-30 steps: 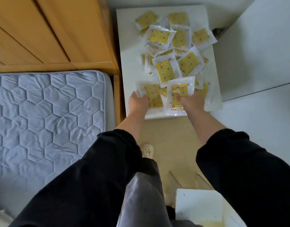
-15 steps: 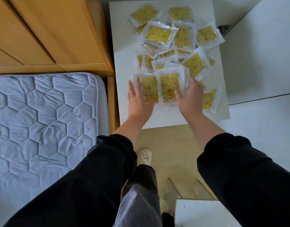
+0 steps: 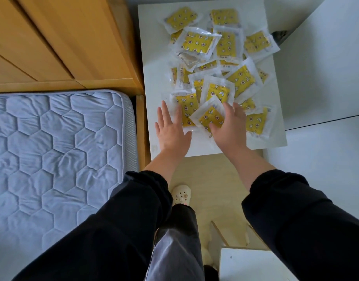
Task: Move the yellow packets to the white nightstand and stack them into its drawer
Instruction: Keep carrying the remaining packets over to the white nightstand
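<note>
Yellow packet (image 3: pixel 212 118) pinched in right hand (image 3: pixel 232 130), left hand (image 3: pixel 171 132) flat beside.

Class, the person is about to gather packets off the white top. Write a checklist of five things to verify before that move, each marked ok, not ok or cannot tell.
1. Packets at the white nightstand: ok, the yellow packets lie on its top.
2. Right hand has a packet: ok, it grips a tilted packet.
3. Left hand has a packet: not ok, its straight fingers only lie on a flat packet.
4. Packets squared into a stack: not ok, they overlap at odd angles.
5. Drawer open and ready: cannot tell, no drawer shows.
</note>
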{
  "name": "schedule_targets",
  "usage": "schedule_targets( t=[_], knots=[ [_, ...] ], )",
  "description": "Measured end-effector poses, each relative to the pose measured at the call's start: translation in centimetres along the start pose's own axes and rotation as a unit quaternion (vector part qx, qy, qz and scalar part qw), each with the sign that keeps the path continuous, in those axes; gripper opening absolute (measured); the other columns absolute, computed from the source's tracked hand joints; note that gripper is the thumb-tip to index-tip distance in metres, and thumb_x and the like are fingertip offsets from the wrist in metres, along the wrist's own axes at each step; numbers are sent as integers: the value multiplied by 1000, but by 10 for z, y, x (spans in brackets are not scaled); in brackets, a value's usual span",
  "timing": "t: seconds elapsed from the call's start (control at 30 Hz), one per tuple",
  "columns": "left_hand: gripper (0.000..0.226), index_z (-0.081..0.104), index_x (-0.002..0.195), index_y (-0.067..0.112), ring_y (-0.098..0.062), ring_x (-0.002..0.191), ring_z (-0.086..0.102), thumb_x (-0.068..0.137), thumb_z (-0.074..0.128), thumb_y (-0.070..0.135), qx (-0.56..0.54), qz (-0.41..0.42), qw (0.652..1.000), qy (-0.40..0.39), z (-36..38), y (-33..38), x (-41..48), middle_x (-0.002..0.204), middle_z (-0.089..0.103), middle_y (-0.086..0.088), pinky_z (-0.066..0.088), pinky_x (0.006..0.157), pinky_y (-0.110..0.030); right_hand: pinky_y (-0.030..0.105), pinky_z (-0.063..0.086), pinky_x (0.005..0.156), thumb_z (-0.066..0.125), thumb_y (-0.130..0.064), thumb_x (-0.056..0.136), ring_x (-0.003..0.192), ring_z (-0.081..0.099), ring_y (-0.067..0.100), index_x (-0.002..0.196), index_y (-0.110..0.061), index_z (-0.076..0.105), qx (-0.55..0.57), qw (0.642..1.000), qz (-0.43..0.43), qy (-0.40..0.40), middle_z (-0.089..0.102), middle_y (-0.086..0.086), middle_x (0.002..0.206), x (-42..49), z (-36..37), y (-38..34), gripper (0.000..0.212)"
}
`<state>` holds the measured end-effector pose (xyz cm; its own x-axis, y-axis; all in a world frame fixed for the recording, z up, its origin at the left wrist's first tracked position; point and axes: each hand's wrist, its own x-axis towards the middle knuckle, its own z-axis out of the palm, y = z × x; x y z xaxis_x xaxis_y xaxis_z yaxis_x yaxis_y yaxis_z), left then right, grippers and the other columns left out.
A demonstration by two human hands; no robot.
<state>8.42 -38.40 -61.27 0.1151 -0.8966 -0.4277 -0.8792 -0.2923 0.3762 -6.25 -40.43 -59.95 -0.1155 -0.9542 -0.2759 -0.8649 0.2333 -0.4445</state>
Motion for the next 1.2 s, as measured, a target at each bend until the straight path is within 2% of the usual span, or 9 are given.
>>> schedule_targets(
  t=[0.27,0.37,0.43,0.73,0.83,0.9,1.0,1.1,1.2],
  knots=[
    [72,4,154,27,-28,146,-19,97,48,39,63,43,997,-9,0,1,-2,159,-20,-9,0,120,-47,44,28,110,66,-25,86,139,23,34,141,-13,38,-54,998,-40,13,24,16,153,-4,0,6,63],
    [71,6,153,26,-28,146,-20,97,47,38,87,68,994,-13,2,1,-4,159,-20,-8,-2,119,-47,42,41,95,68,-30,83,121,42,32,126,-9,51,-80,994,-6,72,45,14,132,-14,4,19,51],
    [70,7,153,26,-28,145,-20,97,46,38,114,92,989,-18,8,1,-7,159,-21,-8,-2,118,-48,39,46,83,69,-37,84,109,49,29,121,-9,51,-57,996,47,39,47,11,121,-21,10,28,50],
    [70,-1,152,34,-30,145,-22,98,41,45,155,132,979,-13,19,-1,-12,157,-25,-8,-3,118,-49,30,41,69,67,-36,85,99,57,26,118,-7,52,-18,999,27,37,47,7,122,-19,14,33,47],
    [71,-16,147,43,-29,143,-26,101,37,40,212,204,955,-19,19,3,-9,153,-34,-3,-11,115,-48,39,46,87,63,-38,88,124,46,27,119,-10,55,-73,995,-58,25,40,8,141,-26,10,41,43],
    [67,-12,149,43,-29,143,-26,102,35,39,244,248,937,-28,21,4,-5,149,-38,1,-15,113,-48,47,25,112,64,-40,86,140,28,30,129,-14,52,-138,984,-103,39,29,11,152,-33,6,52,52],
    [63,-7,150,41,-30,143,-27,100,31,50,274,275,921,-42,26,4,-1,145,-41,2,-17,112,-50,50,1,115,62,-57,81,147,3,31,150,-20,21,-161,987,17,23,4,13,159,-32,-3,72,89],
    [68,-5,151,39,-30,143,-25,95,27,62,291,289,911,-40,31,6,2,153,-34,1,-14,113,-53,58,9,115,61,-67,75,147,-3,33,153,-18,5,-114,986,122,-23,-7,14,160,-23,-3,83,108],
    [70,-7,151,38,-29,143,-26,94,27,63,293,269,917,-32,31,9,9,156,-28,0,-14,112,-54,55,11,116,60,-64,78,147,-4,31,153,-16,3,-88,990,107,-40,-8,13,160,-14,2,81,105]
  ],
)
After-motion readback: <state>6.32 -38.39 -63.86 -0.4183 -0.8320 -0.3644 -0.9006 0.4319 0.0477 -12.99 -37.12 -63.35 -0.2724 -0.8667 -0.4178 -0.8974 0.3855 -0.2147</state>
